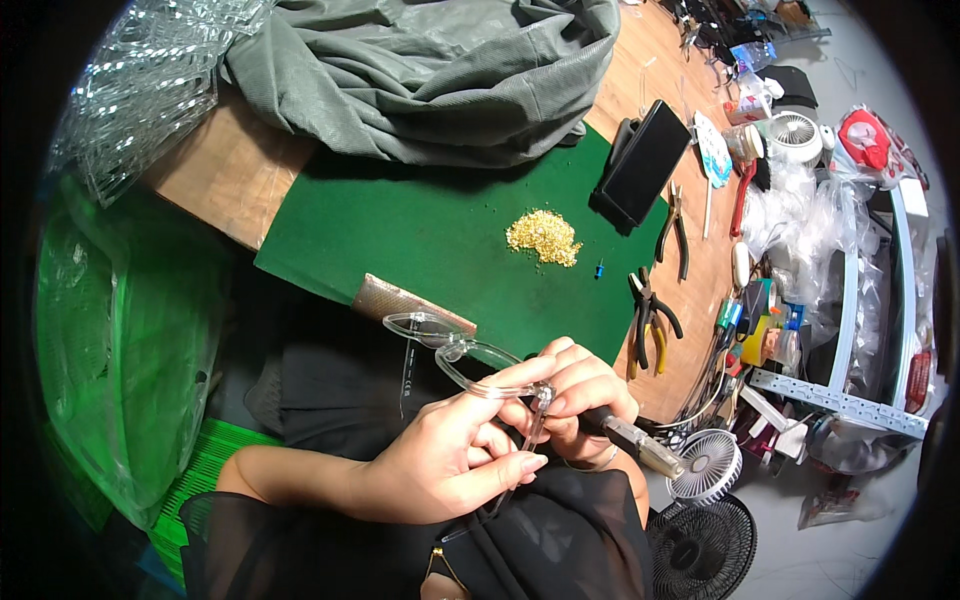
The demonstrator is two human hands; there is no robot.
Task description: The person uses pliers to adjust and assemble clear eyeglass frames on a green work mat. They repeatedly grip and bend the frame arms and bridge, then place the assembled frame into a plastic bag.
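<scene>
A wooden table [225,170] spreads across the far side, and on it lies a green mat [400,240]. A crumpled grey cloth [430,90] covers the mat's far left part. At the near side, in front of the person's dark clothing, the left hand [470,455] has its thumb and fingers clamped on one arm of the clear glasses [453,352]. The right hand [590,390] has its fingers drawn together at the hinge, with a grey handheld tool [645,447] held in it and pointing out to the right; I cannot tell where the tool's other end sits. The glasses are just off the mat's near edge, lenses to the left. A black phone [645,165] leans at the mat's far right, with two pairs of pliers [655,320] nearer along the right edge. Mid-mat is a small gold heap [544,238], and right of it a tiny blue piece [599,269].
</scene>
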